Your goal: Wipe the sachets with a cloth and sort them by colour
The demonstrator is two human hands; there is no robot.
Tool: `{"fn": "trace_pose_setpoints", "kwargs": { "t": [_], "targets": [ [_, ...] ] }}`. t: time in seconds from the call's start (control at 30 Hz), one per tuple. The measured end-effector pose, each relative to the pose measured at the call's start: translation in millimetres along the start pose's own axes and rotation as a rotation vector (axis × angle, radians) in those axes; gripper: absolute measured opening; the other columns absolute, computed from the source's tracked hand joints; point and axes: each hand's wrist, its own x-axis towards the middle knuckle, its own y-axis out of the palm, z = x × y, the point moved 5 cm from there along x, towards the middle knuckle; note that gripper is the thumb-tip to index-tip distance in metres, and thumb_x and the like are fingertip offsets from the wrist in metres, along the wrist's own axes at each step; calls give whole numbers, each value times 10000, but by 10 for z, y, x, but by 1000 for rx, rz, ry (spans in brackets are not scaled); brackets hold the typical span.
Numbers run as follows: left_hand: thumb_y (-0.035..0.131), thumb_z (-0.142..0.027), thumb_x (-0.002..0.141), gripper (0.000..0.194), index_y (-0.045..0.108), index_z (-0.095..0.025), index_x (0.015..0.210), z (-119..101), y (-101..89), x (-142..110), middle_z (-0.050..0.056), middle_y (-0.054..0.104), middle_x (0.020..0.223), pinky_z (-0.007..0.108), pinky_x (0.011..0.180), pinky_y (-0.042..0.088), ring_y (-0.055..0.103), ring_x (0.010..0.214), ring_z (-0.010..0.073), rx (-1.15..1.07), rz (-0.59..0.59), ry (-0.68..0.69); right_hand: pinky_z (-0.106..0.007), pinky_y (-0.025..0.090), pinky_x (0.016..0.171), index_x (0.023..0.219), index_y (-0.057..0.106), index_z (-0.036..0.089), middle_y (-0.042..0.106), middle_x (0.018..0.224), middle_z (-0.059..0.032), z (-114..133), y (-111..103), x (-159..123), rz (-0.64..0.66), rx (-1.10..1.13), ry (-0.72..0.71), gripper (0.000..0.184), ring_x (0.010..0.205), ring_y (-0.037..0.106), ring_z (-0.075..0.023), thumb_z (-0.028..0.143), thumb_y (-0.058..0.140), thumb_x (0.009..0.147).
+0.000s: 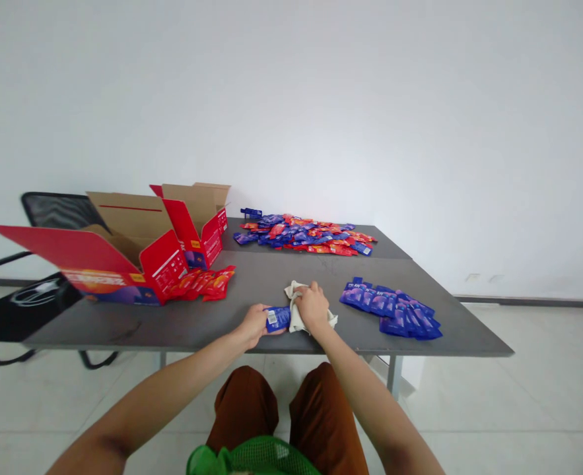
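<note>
My left hand [254,324] is closed on the left end of a blue packet [278,319], held low near the table's front edge with a white label patch showing. Against the packet's right end lies a crumpled cream cloth [297,321]. My right hand [313,306] presses down on that cloth with its fingers bent around it; the fingertips are partly hidden. Right of my hands, several blue packets [390,309] overlap in a fanned group. Several red packets [205,284] lie to the left, beside an opened box.
Two opened red cartons, a nearer one [123,274] and a farther one [205,227], stand at the left with flaps raised. A mixed heap of red and blue packets [306,234] covers the back of the grey table [266,267]. A black chair [24,307] is at far left.
</note>
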Motion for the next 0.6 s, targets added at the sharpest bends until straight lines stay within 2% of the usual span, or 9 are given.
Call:
{"fn": "trace_pose_setpoints", "kwargs": {
  "t": [0.07,0.13,0.23,0.33,0.4,0.5,0.6],
  "targets": [
    [392,-30,822,213,486,-108,997,-12,-58,-24,69,633,720,424,615,562,655,596,188,-50,-29,34,-296,421,755,1093,645,291,495,1084,-83,-114,-39,3,-56,-58,14,305,990,497,-221,210,475,853],
    [399,-28,814,202,489,-111,975,-15,-95,-20,69,629,724,430,619,558,649,591,182,-72,-50,33,-305,424,769,1113,630,284,493,1088,-88,-100,-42,-55,-63,-93,-44,314,1006,488,-226,203,474,853],
    [441,-27,761,197,535,-110,913,-23,-103,34,47,623,678,376,609,543,616,553,154,-83,-106,46,-301,427,801,1174,587,311,490,1115,-78,167,-10,-230,-19,-81,-259,340,1028,482,-215,225,479,864],
    [488,-22,669,185,585,-105,802,-80,-107,90,24,625,644,256,614,503,584,560,117,-164,-193,212,-295,442,801,1291,491,313,484,1158,-78,540,34,-443,29,-42,-520,425,1025,493,-209,263,486,869],
    [474,1,622,195,592,-96,742,-107,-105,108,27,632,644,204,606,474,577,576,103,-225,-201,298,-291,454,774,1350,426,310,481,1170,-81,691,61,-514,50,-24,-604,496,1022,504,-212,279,497,860],
    [427,27,629,214,579,-86,729,-115,-105,125,31,619,610,205,574,468,566,528,98,-263,-146,263,-274,456,759,1323,454,370,481,1180,-56,689,94,-436,84,-5,-584,477,1003,534,-194,311,507,853],
    [387,29,703,245,558,-85,835,-129,-158,128,48,625,628,274,595,513,599,528,128,-280,-98,124,-277,454,756,1260,524,379,515,1126,-54,495,93,-177,106,-76,-468,414,961,567,-193,315,503,851]
  ]
}}
